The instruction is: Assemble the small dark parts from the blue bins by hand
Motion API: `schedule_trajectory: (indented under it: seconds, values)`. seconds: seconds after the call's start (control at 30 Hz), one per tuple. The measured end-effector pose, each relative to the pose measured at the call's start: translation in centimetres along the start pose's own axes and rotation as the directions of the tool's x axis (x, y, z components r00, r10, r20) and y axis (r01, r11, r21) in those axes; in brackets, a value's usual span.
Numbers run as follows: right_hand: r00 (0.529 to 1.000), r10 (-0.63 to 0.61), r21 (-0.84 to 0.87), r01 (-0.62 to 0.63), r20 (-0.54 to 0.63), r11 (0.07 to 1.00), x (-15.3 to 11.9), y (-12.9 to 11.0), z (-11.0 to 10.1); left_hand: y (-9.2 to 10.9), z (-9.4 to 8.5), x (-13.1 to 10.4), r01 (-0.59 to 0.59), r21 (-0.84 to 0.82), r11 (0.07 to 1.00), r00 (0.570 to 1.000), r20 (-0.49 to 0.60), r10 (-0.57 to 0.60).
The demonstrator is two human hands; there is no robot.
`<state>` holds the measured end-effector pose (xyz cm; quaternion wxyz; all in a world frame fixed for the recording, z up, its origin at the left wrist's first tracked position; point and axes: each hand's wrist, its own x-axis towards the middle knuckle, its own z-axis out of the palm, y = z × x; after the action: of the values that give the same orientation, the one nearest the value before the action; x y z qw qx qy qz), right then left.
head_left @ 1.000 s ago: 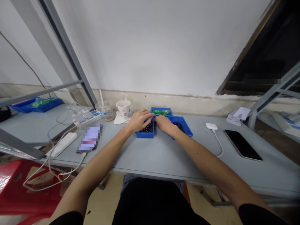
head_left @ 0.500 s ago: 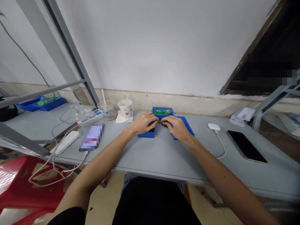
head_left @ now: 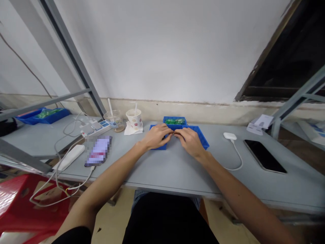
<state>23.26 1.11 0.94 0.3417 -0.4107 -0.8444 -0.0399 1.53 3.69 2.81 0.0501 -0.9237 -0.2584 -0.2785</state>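
My left hand [head_left: 157,136] and my right hand [head_left: 189,140] meet fingertip to fingertip over the blue bins. Both are pinched around something tiny between them, too small to name. Under my left hand lies a blue bin [head_left: 162,147], mostly covered, with dark bits inside. Partly behind my right hand is another blue bin [head_left: 202,138]. At the back, a third blue bin [head_left: 174,118] holds green packets [head_left: 175,121].
Left of the bins stand a paper cup [head_left: 134,118] and a plastic cup [head_left: 115,122] with straws. A power strip [head_left: 99,129], cables and a phone [head_left: 99,150] lie further left. On the right are a white case [head_left: 230,136] and a dark phone [head_left: 265,156].
My right hand has shifted slightly down and left, and its fingers are closer to those of my left hand. The whole view has moved a little.
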Motion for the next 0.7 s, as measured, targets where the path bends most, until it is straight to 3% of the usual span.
schedule_trajectory:
  seconds: [0.37,0.7]
  values:
    - [0.997,0.07,0.034,-0.07,0.015,0.997,-0.14,-0.44,0.26,-0.05,0.69,-0.1,0.041,0.059,0.997,0.996,-0.081,-0.036]
    - [0.997,0.071,0.111,-0.073,0.018,0.991,-0.32,-0.45,0.57,0.08,0.34,0.04,-0.045,0.024,0.999,0.995,-0.092,0.047]
